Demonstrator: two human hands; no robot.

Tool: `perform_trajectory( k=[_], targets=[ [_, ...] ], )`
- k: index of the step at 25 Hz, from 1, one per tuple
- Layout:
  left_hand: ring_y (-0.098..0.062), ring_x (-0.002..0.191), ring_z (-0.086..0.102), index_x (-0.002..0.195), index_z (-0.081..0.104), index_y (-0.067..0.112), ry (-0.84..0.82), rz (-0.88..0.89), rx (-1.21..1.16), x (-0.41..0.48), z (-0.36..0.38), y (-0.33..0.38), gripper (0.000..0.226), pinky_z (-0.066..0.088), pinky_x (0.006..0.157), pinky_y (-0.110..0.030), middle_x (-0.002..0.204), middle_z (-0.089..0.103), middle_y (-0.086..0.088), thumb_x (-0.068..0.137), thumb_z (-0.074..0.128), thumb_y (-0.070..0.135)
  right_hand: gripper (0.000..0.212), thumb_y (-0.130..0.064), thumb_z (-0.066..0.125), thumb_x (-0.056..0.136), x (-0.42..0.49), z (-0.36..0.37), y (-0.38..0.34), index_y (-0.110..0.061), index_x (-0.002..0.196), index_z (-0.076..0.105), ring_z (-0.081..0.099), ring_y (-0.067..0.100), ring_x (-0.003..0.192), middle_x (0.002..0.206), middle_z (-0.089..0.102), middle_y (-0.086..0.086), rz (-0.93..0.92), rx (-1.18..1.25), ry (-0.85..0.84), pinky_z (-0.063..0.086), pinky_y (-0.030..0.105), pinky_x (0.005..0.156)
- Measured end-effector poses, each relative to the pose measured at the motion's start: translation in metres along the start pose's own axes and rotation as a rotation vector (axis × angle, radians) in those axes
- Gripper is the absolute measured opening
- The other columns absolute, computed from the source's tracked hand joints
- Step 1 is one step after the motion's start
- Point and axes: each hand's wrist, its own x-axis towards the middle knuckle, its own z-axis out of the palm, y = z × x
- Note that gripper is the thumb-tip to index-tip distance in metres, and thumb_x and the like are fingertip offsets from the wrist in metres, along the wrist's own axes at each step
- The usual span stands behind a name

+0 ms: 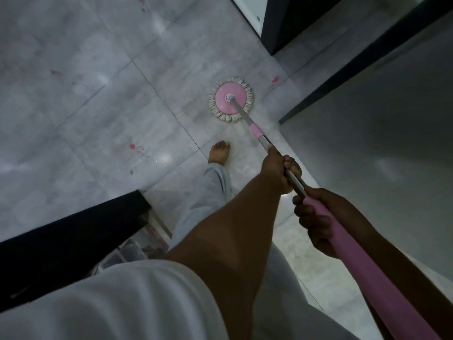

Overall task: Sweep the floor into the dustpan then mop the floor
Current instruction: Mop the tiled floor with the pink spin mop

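Observation:
A round pink mop head with a pale string fringe lies flat on the grey tiled floor. Its metal and pink handle slants down to the lower right. My left hand grips the metal part of the handle, further down toward the mop head. My right hand grips the thick pink upper part of the handle, closer to me. Red stains mark the tiles to the left, and another red stain lies just right of the mop head. No dustpan is in view.
My bare foot stands on the tiles just below the mop head. A dark furniture edge juts in at the lower left. A grey wall with dark skirting runs along the right, and a dark door frame stands at the top.

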Motion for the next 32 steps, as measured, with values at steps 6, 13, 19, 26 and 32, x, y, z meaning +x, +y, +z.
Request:
perform_trajectory(
  k=[6,13,19,26,32],
  targets=[
    [-0.007,0.024,0.031,0.06,0.028,0.021,-0.014,0.119,0.008,0.008,0.026,0.168,0.06,0.027,0.031,-0.008,0.033,0.03,0.005,0.093,0.032,0.07,0.025,-0.035,0.056,0.082,0.074,0.109,-0.099,-0.011,0.086,0.054,0.042,0.003,0.034,0.056,0.048,-0.005,-0.027,-0.071,-0.096,0.038,0.016,0.03],
    [-0.008,0.024,0.031,0.059,0.03,0.019,0.026,0.216,-0.046,0.015,0.048,0.332,0.06,0.027,0.033,-0.008,0.034,0.031,0.004,0.094,0.032,0.068,0.024,-0.033,0.055,0.082,0.148,0.227,-0.195,-0.009,0.085,0.051,0.044,0.002,0.034,0.055,0.049,-0.005,-0.048,-0.078,-0.146,0.038,0.015,0.03],
    [-0.008,0.024,0.032,0.06,0.032,0.019,0.02,0.211,-0.036,0.017,0.054,0.358,0.06,0.028,0.033,-0.008,0.034,0.032,0.005,0.092,0.036,0.069,0.026,-0.034,0.055,0.085,0.156,0.239,-0.207,-0.008,0.086,0.051,0.045,0.003,0.036,0.059,0.051,-0.004,-0.067,-0.014,-0.19,0.039,0.013,0.033],
    [-0.008,0.024,0.031,0.058,0.033,0.019,0.035,0.131,0.04,0.01,0.054,0.27,0.06,0.028,0.032,-0.008,0.034,0.031,0.004,0.094,0.036,0.066,0.026,-0.036,0.055,0.085,0.109,0.181,-0.15,-0.01,0.085,0.054,0.044,0.002,0.035,0.057,0.05,-0.005,-0.116,0.092,-0.154,0.038,0.013,0.032],
    [-0.007,0.025,0.031,0.06,0.033,0.019,0.06,-0.024,0.173,-0.007,0.055,0.156,0.059,0.028,0.031,-0.008,0.034,0.03,0.005,0.095,0.031,0.067,0.028,-0.038,0.052,0.089,0.049,0.106,-0.075,-0.011,0.084,0.057,0.043,0.003,0.035,0.058,0.049,-0.005,-0.13,0.314,-0.141,0.037,0.014,0.03]
  ],
)
